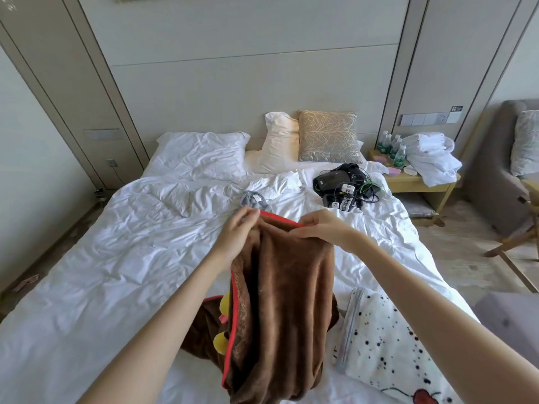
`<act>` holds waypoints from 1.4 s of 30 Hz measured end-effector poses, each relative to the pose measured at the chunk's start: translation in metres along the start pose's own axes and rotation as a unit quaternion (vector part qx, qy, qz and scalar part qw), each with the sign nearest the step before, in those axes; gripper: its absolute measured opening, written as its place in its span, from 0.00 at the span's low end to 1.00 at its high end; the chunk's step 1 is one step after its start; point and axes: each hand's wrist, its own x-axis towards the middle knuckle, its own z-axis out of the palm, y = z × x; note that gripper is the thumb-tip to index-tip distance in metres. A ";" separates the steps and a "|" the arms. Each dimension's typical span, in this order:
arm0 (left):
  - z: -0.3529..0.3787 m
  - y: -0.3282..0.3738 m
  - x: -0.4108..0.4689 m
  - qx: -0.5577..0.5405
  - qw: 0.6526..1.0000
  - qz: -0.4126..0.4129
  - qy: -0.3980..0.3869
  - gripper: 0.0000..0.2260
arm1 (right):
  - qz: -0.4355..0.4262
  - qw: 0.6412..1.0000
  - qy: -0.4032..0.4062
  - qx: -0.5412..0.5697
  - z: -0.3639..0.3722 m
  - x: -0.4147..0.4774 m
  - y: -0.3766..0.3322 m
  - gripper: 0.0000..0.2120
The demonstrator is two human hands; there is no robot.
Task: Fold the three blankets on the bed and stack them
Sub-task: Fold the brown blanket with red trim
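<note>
only the person's two arms show in the head view, and both are uncovered: the left forearm (163, 316) and the right forearm (423, 290) are bare from the frame's bottom edge to the wrists, long and slim, looking broader near the camera through the wide lens. the left grip (237, 233) and the right grip (322, 228) are bare as well, with slender fingers; the nails are too small to tell in detail. whatever clothing is worn lies out of view.
</note>
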 end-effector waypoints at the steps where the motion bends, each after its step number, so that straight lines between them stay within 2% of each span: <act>1: -0.004 0.001 0.003 -0.002 1.000 0.013 0.022 0.11 | 0.020 1.000 -0.007 -0.009 -0.001 -0.002 0.012 0.14; 6: -0.032 -0.001 0.017 -0.028 0.990 0.014 0.140 0.12 | 0.099 0.994 0.007 -0.048 -0.009 -0.017 0.063 0.18; 9: -0.048 0.001 0.023 -0.030 0.978 0.016 0.206 0.12 | 0.119 0.992 0.024 -0.023 -0.014 -0.026 0.080 0.19; 12: -0.063 0.009 0.032 0.007 0.973 0.042 0.227 0.14 | 0.126 0.991 0.029 0.034 -0.019 -0.031 0.083 0.08; 16: -0.071 0.026 0.050 0.034 0.970 0.061 0.233 0.12 | 0.114 0.983 0.072 0.126 -0.024 -0.027 0.066 0.10; 19: -0.069 0.028 0.058 0.058 0.977 0.039 0.203 0.06 | 0.113 0.969 0.131 0.175 -0.027 -0.021 0.055 0.10; 23: -0.065 0.006 0.046 0.128 0.982 0.008 0.142 0.08 | 0.113 0.963 0.240 0.052 -0.025 -0.015 0.057 0.14; 25: -0.062 -0.001 0.035 0.159 0.979 0.014 0.124 0.09 | 0.113 0.956 0.263 0.065 -0.020 -0.015 0.055 0.09; 27: -0.056 -0.002 0.027 0.183 0.978 0.018 0.102 0.08 | 0.096 0.953 0.273 0.091 -0.014 -0.015 0.050 0.11; 30: -0.042 0.005 0.015 0.181 0.981 0.032 0.060 0.07 | 0.052 0.958 0.235 0.155 0.000 -0.009 0.036 0.08; 33: -0.026 0.016 0.005 0.137 0.990 0.032 0.033 0.08 | 0.029 0.962 0.153 0.226 0.014 -0.006 0.010 0.03; 36: -0.016 0.022 -0.001 0.083 0.996 0.003 0.013 0.08 | 0.011 0.961 0.057 0.269 0.020 -0.003 -0.014 0.10; 38: -0.012 0.024 -0.003 0.057 0.998 -0.011 0.005 0.08 | -0.009 0.974 0.047 0.221 0.024 -0.003 -0.024 0.16; 39: -0.010 0.023 -0.004 0.045 0.999 -0.015 0.002 0.08 | -0.020 0.982 0.060 0.180 0.027 -0.003 -0.027 0.16; 42: -0.007 0.020 -0.007 0.015 1.000 -0.023 0.003 0.08 | -0.050 0.988 0.107 0.103 0.034 -0.005 -0.033 0.09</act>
